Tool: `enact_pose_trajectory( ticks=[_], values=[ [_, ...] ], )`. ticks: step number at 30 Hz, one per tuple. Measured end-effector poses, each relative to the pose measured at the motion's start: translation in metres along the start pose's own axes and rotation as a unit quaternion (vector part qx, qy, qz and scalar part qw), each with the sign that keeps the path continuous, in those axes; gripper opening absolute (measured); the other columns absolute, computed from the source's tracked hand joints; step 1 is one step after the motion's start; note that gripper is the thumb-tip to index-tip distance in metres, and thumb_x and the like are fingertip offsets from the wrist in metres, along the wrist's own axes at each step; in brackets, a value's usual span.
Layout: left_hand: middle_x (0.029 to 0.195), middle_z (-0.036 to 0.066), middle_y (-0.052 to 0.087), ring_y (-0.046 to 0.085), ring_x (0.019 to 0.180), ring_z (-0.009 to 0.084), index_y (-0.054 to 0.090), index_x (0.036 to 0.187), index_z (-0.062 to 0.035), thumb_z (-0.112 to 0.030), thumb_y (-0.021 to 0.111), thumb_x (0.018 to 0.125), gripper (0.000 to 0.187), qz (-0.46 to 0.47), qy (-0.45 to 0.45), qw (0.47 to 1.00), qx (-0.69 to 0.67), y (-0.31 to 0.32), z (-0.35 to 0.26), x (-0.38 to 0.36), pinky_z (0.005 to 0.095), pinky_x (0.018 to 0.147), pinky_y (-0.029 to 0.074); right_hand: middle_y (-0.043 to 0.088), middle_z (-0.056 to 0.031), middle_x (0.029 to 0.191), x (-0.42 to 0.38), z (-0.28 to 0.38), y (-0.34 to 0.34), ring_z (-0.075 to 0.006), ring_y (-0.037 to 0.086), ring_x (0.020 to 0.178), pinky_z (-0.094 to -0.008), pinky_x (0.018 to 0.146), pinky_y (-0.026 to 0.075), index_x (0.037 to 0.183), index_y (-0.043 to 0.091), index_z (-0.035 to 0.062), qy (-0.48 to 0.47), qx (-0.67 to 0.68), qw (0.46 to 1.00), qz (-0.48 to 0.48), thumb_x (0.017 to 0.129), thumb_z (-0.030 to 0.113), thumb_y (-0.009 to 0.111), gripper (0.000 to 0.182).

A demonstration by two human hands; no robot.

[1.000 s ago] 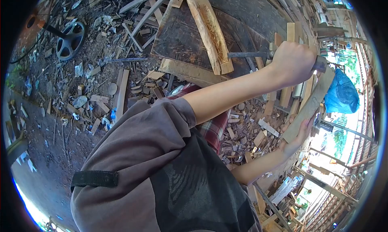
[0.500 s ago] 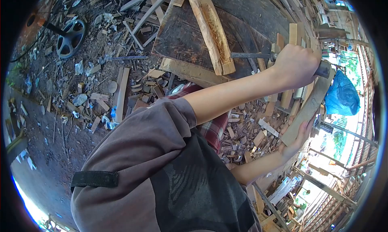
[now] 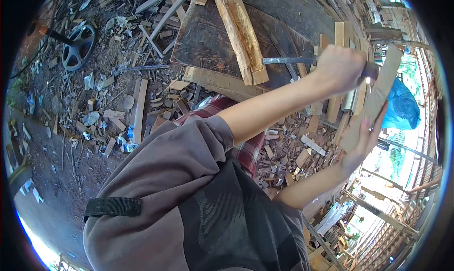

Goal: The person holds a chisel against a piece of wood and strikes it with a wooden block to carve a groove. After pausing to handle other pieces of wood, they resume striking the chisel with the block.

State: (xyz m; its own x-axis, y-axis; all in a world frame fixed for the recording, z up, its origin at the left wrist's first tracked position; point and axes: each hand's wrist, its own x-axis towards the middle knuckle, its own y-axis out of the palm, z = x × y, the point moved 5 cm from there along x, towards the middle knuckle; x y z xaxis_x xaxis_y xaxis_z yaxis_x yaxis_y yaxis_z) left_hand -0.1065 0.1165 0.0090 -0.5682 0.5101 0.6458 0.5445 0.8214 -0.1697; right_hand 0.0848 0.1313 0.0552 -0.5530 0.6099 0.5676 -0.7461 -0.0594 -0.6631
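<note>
A chisel (image 3: 289,60) is gripped by its dark handle in my left hand (image 3: 341,68), fingers wrapped round it. The blade's tip rests at the end of a hollowed wood block (image 3: 240,37), whose long groove is rough with splintered fibres. Behind the chisel's handle end, my right hand (image 3: 366,141) grasps a flat wooden club (image 3: 373,98). The club overlaps the area just past the handle in this view.
The block lies on a dark worn wooden board (image 3: 201,44). Offcuts and chips (image 3: 283,160) cover the ground below. A steering wheel (image 3: 79,48) lies at the left. A blue plastic bag (image 3: 401,105) hangs behind the club.
My right hand and the club have moved toward the top of the view, along past the chisel's handle end. The chisel has shifted slightly left with the view; my left hand keeps its hold.
</note>
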Motion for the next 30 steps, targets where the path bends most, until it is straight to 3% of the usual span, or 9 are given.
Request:
enact_pose_trajectory(
  ticks=[1,3,6,8,12,17,23,27,30],
  values=[
    [0.059,0.012,0.062,0.064,0.056,0.0310,0.062,0.072,-0.0058,-0.027,0.076,0.066,0.026,-0.003,-0.009,1.000,0.003,0.000,0.004,0.002,0.0414,0.053,0.051,0.060,-0.0162,0.091,0.018,0.014,0.006,-0.0150,0.052,0.056,-0.0244,0.045,0.040,0.118,0.048,-0.0007,-0.129,-0.120,0.984,0.000,0.092,0.035,0.050,0.045],
    [0.060,0.013,0.063,0.064,0.056,0.0315,0.063,0.070,-0.0057,-0.026,0.075,0.066,0.025,-0.010,-0.025,1.000,0.006,-0.002,0.007,0.000,0.0416,0.054,0.051,0.060,-0.0162,0.089,0.025,0.023,0.000,-0.0148,0.052,0.055,-0.0243,0.043,0.039,0.120,0.048,-0.0008,-0.130,-0.089,0.987,-0.033,0.092,0.034,0.051,0.045],
    [0.061,0.014,0.063,0.064,0.056,0.0320,0.064,0.070,-0.0053,-0.025,0.074,0.065,0.023,-0.019,-0.029,0.999,0.006,-0.013,0.006,0.005,0.0418,0.054,0.052,0.060,-0.0150,0.085,0.006,0.012,-0.022,-0.0135,0.052,0.055,-0.0235,0.040,0.038,0.131,0.044,-0.0015,0.116,0.256,0.951,-0.133,0.092,0.030,0.052,0.050],
    [0.060,0.014,0.063,0.064,0.056,0.0320,0.064,0.071,-0.0050,-0.025,0.074,0.065,0.023,-0.034,-0.034,0.999,0.000,-0.018,0.007,0.007,0.0420,0.054,0.052,0.059,-0.0139,0.080,0.002,0.017,-0.028,-0.0128,0.052,0.055,-0.0229,0.038,0.036,0.133,0.042,-0.0018,0.079,0.346,0.916,-0.188,0.092,0.028,0.053,0.052],
    [0.060,0.015,0.062,0.064,0.057,0.0325,0.065,0.071,-0.0052,-0.026,0.072,0.066,0.023,-0.046,-0.053,0.998,0.006,-0.011,0.015,0.007,0.0420,0.055,0.052,0.055,-0.0123,0.079,-0.001,0.027,0.037,-0.0122,0.050,0.054,-0.0222,0.039,0.035,0.121,0.044,-0.0031,0.167,0.129,0.977,0.037,0.093,0.036,0.049,0.049],
    [0.061,0.015,0.063,0.064,0.057,0.0327,0.066,0.070,-0.0052,-0.026,0.070,0.067,0.021,-0.007,-0.048,0.999,0.023,-0.014,0.016,0.006,0.0418,0.057,0.052,0.054,-0.0094,0.073,0.006,0.024,-0.017,-0.0135,0.047,0.048,-0.0241,0.050,0.042,0.118,0.051,-0.0004,0.097,0.221,0.952,-0.188,0.091,0.046,0.047,0.053],
    [0.061,0.014,0.063,0.065,0.059,0.0321,0.068,0.073,-0.0059,-0.027,0.070,0.067,0.022,0.028,-0.097,0.994,0.029,-0.016,0.023,0.008,0.0412,0.058,0.053,0.052,-0.0105,0.080,0.002,0.030,0.032,-0.0116,0.047,0.055,-0.0213,0.047,0.038,0.123,0.044,-0.0016,0.085,0.099,0.991,-0.015,0.094,0.044,0.041,0.054],
    [0.063,0.014,0.064,0.065,0.060,0.0318,0.068,0.073,-0.0065,-0.028,0.070,0.067,0.022,0.017,-0.065,0.997,0.032,-0.022,0.017,0.002,0.0411,0.060,0.054,0.055,-0.0096,0.081,-0.012,0.020,0.004,-0.0163,0.054,0.057,-0.0269,0.050,0.044,0.112,0.052,-0.0003,0.146,0.333,0.926,-0.099,0.094,0.043,0.041,0.048],
    [0.063,0.014,0.064,0.065,0.061,0.0321,0.068,0.073,-0.0067,-0.029,0.070,0.066,0.023,0.022,-0.062,0.997,0.024,-0.029,0.012,0.001,0.0414,0.062,0.054,0.057,-0.0107,0.082,-0.031,-0.003,0.018,-0.0154,0.054,0.056,-0.0238,0.045,0.042,0.125,0.045,-0.0009,0.066,0.328,0.936,-0.108,0.093,0.038,0.044,0.051]
  ],
)
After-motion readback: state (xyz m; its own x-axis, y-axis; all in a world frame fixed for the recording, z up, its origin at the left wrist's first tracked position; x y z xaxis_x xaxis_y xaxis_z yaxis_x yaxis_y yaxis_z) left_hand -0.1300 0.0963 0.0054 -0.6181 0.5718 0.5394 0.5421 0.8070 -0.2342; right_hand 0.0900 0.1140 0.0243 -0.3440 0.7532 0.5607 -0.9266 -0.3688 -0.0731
